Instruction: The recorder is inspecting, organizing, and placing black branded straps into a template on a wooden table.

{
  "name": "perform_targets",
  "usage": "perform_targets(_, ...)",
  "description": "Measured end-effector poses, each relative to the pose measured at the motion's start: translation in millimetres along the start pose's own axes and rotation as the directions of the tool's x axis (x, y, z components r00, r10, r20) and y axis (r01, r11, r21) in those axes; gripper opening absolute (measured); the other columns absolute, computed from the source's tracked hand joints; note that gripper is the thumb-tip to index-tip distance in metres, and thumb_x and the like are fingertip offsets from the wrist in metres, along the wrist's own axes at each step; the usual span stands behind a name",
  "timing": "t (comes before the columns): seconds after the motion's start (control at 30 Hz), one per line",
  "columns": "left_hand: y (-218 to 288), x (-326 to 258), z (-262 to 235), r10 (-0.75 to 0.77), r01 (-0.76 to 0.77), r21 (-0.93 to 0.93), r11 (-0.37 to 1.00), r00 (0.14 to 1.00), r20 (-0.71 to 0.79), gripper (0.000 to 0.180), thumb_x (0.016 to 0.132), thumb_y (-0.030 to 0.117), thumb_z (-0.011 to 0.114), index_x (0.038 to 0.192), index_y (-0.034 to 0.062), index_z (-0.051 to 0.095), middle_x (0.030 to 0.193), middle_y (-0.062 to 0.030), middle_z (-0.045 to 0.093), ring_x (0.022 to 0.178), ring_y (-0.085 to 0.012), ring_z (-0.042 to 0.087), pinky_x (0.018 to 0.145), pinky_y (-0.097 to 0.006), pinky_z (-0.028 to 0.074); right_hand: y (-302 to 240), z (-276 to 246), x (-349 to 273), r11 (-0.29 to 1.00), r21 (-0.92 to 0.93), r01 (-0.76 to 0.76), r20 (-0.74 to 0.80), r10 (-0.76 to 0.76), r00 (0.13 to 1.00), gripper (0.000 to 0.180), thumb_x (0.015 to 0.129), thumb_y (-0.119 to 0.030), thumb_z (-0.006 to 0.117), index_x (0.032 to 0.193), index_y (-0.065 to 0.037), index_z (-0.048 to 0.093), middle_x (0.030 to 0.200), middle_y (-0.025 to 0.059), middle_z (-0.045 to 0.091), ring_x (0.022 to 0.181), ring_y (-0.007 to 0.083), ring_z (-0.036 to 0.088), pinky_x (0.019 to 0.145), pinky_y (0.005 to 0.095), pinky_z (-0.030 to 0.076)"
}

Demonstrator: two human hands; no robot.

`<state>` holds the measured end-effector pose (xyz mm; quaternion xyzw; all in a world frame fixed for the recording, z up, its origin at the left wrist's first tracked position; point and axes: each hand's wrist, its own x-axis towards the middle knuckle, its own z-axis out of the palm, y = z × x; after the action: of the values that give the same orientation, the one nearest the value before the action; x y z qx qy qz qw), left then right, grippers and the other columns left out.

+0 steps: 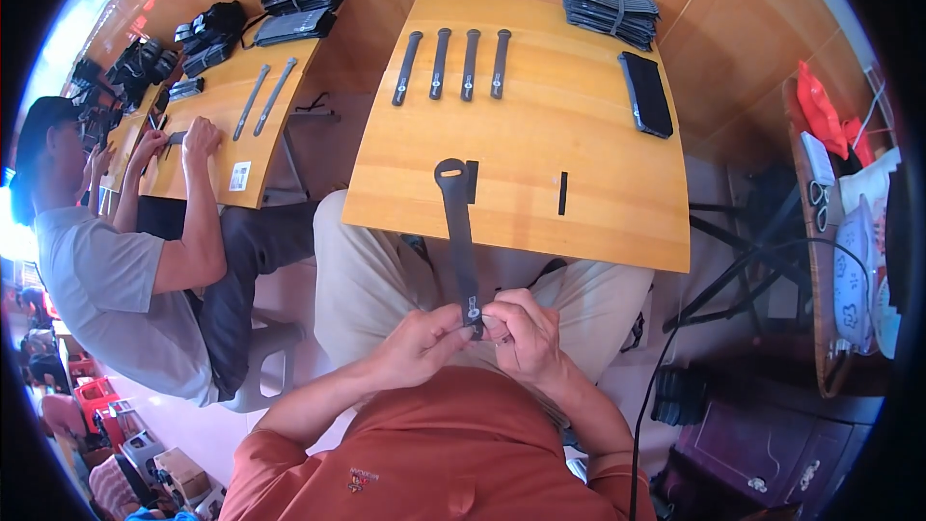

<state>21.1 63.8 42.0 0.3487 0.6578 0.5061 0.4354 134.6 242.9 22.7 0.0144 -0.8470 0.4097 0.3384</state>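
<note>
A dark grey strap (458, 232) with an oval slot at its far end reaches from the wooden table (617, 222) down to my lap. My left hand (422, 345) pinches its near end from the left, just beside a small white mark. From the other side, my right hand (526, 333) has its fingers curled onto the same end; what sits between the fingertips there is too small to make out. Farther back on the table, several similar straps (438, 64) lie side by side in a row.
A tied bundle of dark strips (610, 17) and a black stack (644, 95) lie at the table's right. Two black strips (563, 193) mark the tabletop. To the left, a person (116, 251) works at another table (217, 159). A cluttered side table (820, 260) stands right.
</note>
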Motion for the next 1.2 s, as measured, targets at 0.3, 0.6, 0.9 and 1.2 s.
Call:
perform_targets(0.3, -10, -1, 2, 0.005, -0.025, -0.298, 0.954, 0.998, -0.07, 0.015, 0.107, 0.012, 0.054, 0.111, -0.0017, 0.061, 0.093, -0.0075, 0.07, 0.088, -0.0138, 0.069, 0.08, -0.03, 0.056, -6, 22, -1, 0.995, -0.006, 0.099, -0.107, -0.099, 0.989, 0.017, 0.088, -0.009, 0.078, 0.101, -0.004, 0.07, 0.095, 0.0105, 0.067, 0.067, 0.0246, 0.068, 0.057, 0.0336, 0.055)
perform_targets(0.6, 10, -3, -5, 0.019, -0.032, -0.208, 0.978, 0.998, -0.066, 0.014, 0.105, 0.009, 0.054, 0.106, -0.0019, 0.063, 0.088, -0.0076, 0.071, 0.081, -0.0135, 0.067, 0.074, -0.031, 0.055, -4, -1, 31, 0.968, 0.212, -0.131, 0.032, 0.127, 0.991, 0.013, 0.089, -0.002, 0.074, 0.102, -0.003, 0.072, 0.092, 0.0135, 0.066, 0.073, 0.0239, 0.069, 0.06, 0.0309, 0.055)
perform_targets(0.9, 2, -25, -19, 0.007, 0.001, -0.053, 0.999, 0.989, 0.151, 0.018, 0.107, 0.013, 0.055, 0.109, 0.002, 0.069, 0.088, -0.0079, 0.073, 0.081, -0.0149, 0.068, 0.075, -0.031, 0.055, 74, -120, 219, 0.965, 0.16, -0.207, -0.657, 0.26, 0.708, 0.02, 0.098, -0.016, 0.069, 0.093, 0.002, 0.074, 0.07, -0.003, 0.06, 0.056, 0.0033, 0.048, 0.051, 0.0218, 0.037)
perform_targets(1.2, -32, -45, -24, -0.07, 0.092, -0.265, 0.96, 0.993, 0.091, 0.024, 0.109, 0.014, 0.054, 0.123, -0.0021, 0.065, 0.108, -0.0073, 0.076, 0.091, -0.0105, 0.068, 0.085, -0.027, 0.057, 137, -153, 295, 0.837, -0.486, -0.25, -0.514, -0.042, 0.857, 0.02, 0.095, -0.022, 0.07, 0.102, -0.005, 0.076, 0.093, 0.0173, 0.075, 0.085, 0.03, 0.074, 0.077, 0.0385, 0.055)
